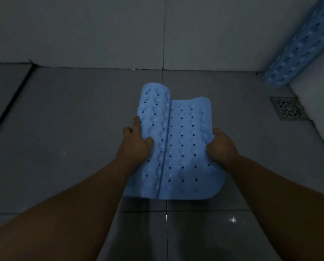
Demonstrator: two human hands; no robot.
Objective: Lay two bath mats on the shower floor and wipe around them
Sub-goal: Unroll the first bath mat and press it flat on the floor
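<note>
Above the grey tiled shower floor (67, 129): one light-blue rubber bath mat with suction cups and holes (185, 147), partly rolled along its left side, held in the air. Left hand (136, 146) clamps the rolled edge; right hand (221, 146) clamps the flat edge. Second blue rolled mat (300, 46) leans in the right corner, near a square metal drain grate (288, 108).
</note>
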